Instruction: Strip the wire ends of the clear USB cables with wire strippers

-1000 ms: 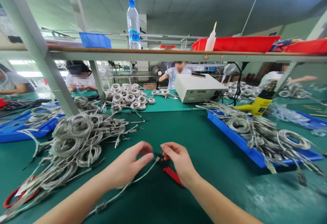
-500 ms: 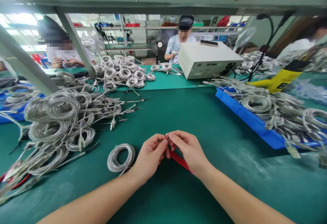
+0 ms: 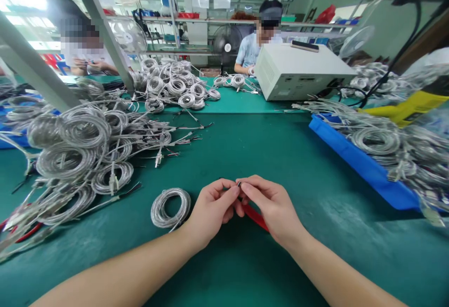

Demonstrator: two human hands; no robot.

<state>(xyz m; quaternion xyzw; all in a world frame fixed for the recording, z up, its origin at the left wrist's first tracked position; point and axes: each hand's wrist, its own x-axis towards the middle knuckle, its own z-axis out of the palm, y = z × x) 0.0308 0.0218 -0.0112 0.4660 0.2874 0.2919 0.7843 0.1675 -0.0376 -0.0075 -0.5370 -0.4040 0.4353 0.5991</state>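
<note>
My left hand (image 3: pixel 216 205) and my right hand (image 3: pixel 267 204) meet above the green table, thumbs and forefingers pinched together. A tiny dark piece (image 3: pixel 239 184) shows between the fingertips; it is too small to name for certain. My right hand is also wrapped round a tool with a red handle (image 3: pixel 257 218), whose working end is hidden by the fingers. Beside my left wrist lies a coil of clear-sheathed cable (image 3: pixel 170 208), its lower strand passing toward my left forearm. Whether this strand reaches my fingers is hidden.
A large heap of coiled cables (image 3: pixel 84 132) spreads on the left. On the right stands a blue tray (image 3: pixel 365 169) full of cables, with a yellow tool (image 3: pixel 403 110) behind it. A pale metal box (image 3: pixel 305 71) sits farther back. Two people work across the table.
The camera view has tilted, so the background sits higher and most things lie farther right. My hands remain pinched together, with little visible change in their grip.
</note>
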